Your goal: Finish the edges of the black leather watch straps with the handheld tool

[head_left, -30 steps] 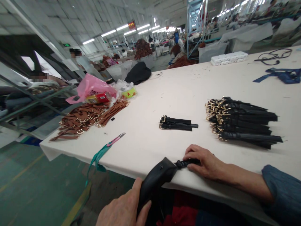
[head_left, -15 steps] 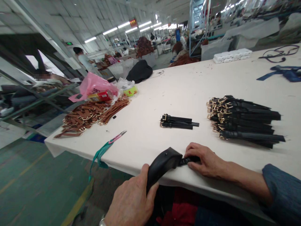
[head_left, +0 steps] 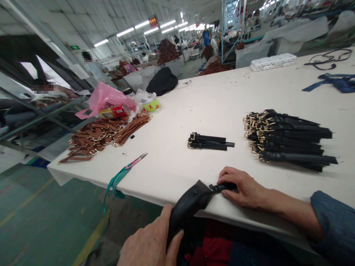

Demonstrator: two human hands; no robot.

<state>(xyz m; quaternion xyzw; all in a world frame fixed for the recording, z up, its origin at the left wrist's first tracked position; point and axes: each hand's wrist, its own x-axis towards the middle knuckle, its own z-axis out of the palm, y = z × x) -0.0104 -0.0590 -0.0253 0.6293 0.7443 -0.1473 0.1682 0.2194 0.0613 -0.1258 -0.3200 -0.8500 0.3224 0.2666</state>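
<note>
My left hand [head_left: 151, 236] is closed around a wide black leather strap [head_left: 188, 203], which bends over the table's front edge. The strap's broad end, with a small dark stud or hole in it, points toward my right hand [head_left: 241, 186]. That hand pinches a narrow black buckle strap [head_left: 219, 187] against the white table top. The narrow strap's tip meets or nearly meets the broad end; whether they are joined I cannot tell. Beyond the hands lie a few short black buckle straps [head_left: 209, 141] with gold buckles. A larger pile of the same straps [head_left: 294, 142] is to the right.
Pink-handled thread snips [head_left: 135, 161] with a green ribbon [head_left: 118, 183] lie at the front left edge. Brown buckle straps [head_left: 94, 136], a pink plastic bag [head_left: 107, 99] and a black cap [head_left: 163, 81] sit farther back. White packs [head_left: 273, 62] and a blue strap [head_left: 337, 82] are far right.
My left hand has moved slightly down and left, drawing the wide strap's end a little away from my right hand. My right hand stays almost in place, still pinching the narrow strap.
</note>
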